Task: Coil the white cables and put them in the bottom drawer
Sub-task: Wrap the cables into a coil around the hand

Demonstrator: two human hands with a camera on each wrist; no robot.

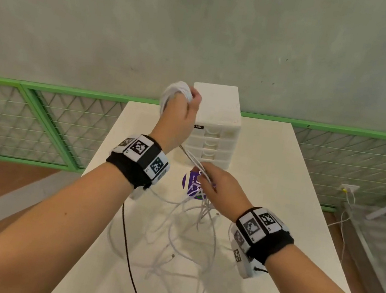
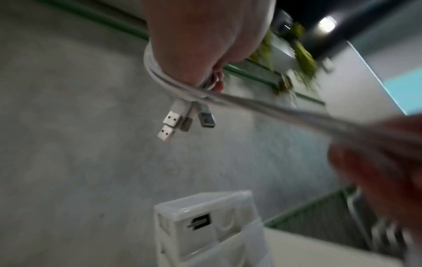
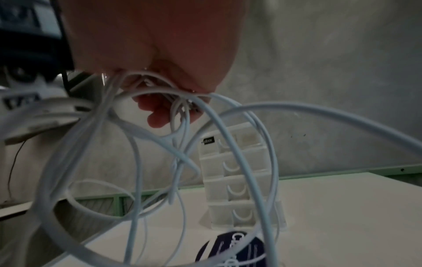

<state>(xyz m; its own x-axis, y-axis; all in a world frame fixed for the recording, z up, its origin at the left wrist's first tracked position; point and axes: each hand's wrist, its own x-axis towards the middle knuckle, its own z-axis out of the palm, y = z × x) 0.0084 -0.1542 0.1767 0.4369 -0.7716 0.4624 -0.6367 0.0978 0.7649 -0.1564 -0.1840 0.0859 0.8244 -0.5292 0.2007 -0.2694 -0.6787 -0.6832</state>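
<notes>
My left hand (image 1: 183,109) is raised in front of the white drawer unit (image 1: 216,124) and grips a coil of white cables (image 1: 174,93) wound round its fingers. In the left wrist view several USB plugs (image 2: 173,121) hang below that hand. A taut bundle of cables (image 1: 191,159) runs down to my right hand (image 1: 214,183), which pinches it above the table. Loose cable loops (image 1: 186,242) trail from the right hand over the white table (image 1: 265,209). The drawers (image 3: 239,180) all look shut.
A purple round sticker (image 1: 193,184) lies on the table before the drawer unit. Two black wires (image 1: 127,258) run off the near edge. A green wire-mesh fence (image 1: 38,120) lines the grey wall behind; a wall socket with cables (image 1: 348,190) is at the right.
</notes>
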